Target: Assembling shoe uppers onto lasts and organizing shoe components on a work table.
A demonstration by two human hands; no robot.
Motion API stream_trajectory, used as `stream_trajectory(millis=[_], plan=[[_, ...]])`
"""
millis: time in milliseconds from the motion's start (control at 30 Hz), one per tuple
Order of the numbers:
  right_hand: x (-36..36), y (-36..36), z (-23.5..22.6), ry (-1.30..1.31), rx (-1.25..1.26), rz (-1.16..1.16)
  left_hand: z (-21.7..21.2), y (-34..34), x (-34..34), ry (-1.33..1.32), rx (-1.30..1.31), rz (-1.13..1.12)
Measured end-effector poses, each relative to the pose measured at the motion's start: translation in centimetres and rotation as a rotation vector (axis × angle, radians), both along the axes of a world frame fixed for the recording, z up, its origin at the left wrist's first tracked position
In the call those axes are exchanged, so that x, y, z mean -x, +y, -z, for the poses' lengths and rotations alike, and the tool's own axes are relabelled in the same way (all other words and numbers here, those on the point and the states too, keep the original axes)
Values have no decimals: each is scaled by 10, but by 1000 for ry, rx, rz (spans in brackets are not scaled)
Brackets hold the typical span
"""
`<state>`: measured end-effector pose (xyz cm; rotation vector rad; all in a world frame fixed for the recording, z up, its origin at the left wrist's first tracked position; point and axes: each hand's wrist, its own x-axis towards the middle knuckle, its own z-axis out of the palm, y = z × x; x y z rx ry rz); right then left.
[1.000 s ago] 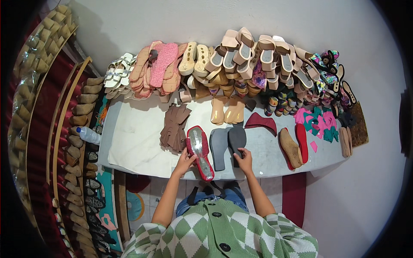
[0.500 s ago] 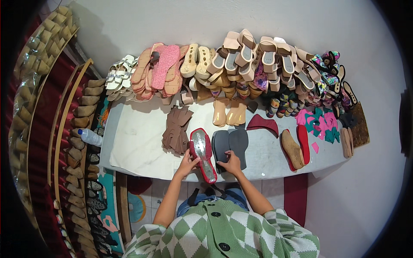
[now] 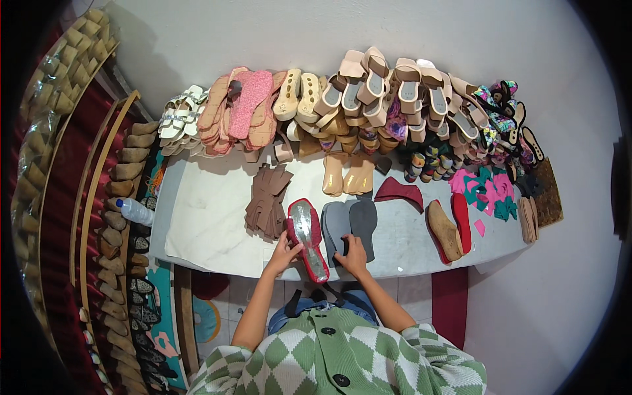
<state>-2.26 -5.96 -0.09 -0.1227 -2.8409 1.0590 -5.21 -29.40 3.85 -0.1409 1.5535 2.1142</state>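
My left hand [image 3: 282, 257] grips a red slide sandal [image 3: 303, 220] by its side, at the table's near edge. Its insole looks shiny, as if under clear film, and its toe points away from me. Just to the right, my right hand [image 3: 354, 257] has thumb and fingers on a dark grey shoe sole [image 3: 336, 220], which seems slightly tilted. A second dark grey sole [image 3: 363, 220] lies against it on the right. Brown strap pieces [image 3: 268, 201] are heaped left of the sandal. Beyond the soles sit two tan insoles [image 3: 347, 173].
A dark red upper piece [image 3: 400, 193], a wooden shoe last [image 3: 444, 230] and a red sole [image 3: 461, 220] lie to the right, near pink and green scraps [image 3: 490, 191]. Piled sandals [image 3: 375, 92] line the wall. At left, a bottle [image 3: 135, 210] stands by racks of lasts.
The grey sole under my right hand now looks lighter and a little tilted, and my right fingers have shifted on it. My left hand keeps the sandal nearly in place. The view shifts slightly.
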Motion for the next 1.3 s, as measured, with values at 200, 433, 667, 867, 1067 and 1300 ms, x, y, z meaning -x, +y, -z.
stream_trajectory(millis=[200, 433, 667, 867, 1067, 1300], plan=[[1, -13, -4, -22, -25, 88, 5, 0, 0, 23, -18, -17], [12, 0, -15, -140, 197, 116, 1, 1, -2, 1, 32, -21], [12, 12, -62, -167, 655, -33, -4, 0, 3, 12, 89, -15], [-3, -39, -100, 46, 335, -204, 14, -5, 3, 139, 8, -67], [-6, -57, -96, 34, 188, -221, -7, -9, 13, -12, 5, -15], [-15, -64, -99, 51, 151, -176, -6, -6, 17, -95, -207, -88]])
